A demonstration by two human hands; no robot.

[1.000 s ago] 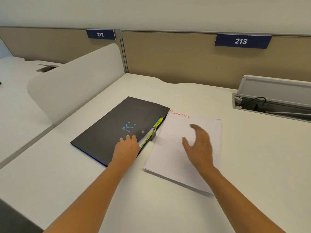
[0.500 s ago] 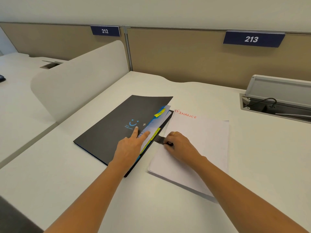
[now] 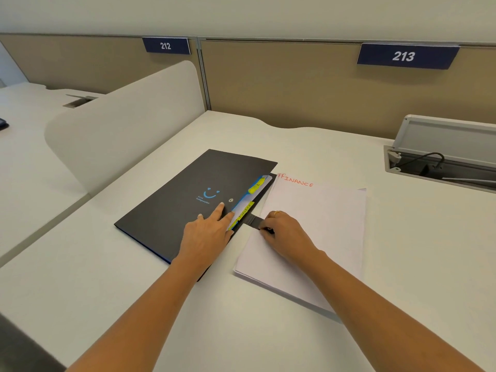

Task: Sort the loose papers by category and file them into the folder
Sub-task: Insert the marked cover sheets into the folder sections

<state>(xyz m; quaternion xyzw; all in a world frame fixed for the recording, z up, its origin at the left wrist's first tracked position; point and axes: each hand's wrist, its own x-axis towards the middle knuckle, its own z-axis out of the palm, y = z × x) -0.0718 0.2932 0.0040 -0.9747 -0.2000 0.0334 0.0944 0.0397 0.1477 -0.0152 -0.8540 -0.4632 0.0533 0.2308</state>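
Observation:
A black folder (image 3: 174,208) with a blue smile mark lies on the white desk, its right edge showing blue dividers with yellow tabs (image 3: 254,187). My left hand (image 3: 208,233) rests flat on the cover, fingers straight and spread near the snap button. Right of the folder lies a stack of white papers (image 3: 322,226), its top sheet marked FINANCE in red. My right hand (image 3: 284,233) sits on that stack and pinches the folder's black closure strap (image 3: 252,220), which sticks out from the folder's edge.
A low white divider panel (image 3: 120,124) stands left of the folder. An open cable tray (image 3: 440,167) with wires is set in the desk at the right. Tan partitions (image 3: 295,84) with signs 212 and 213 close off the back.
My right hand left the paper stack's middle and took hold of the folder's strap. My left hand slid further up the cover, and the cover's edge lifted enough to show the tabbed dividers.

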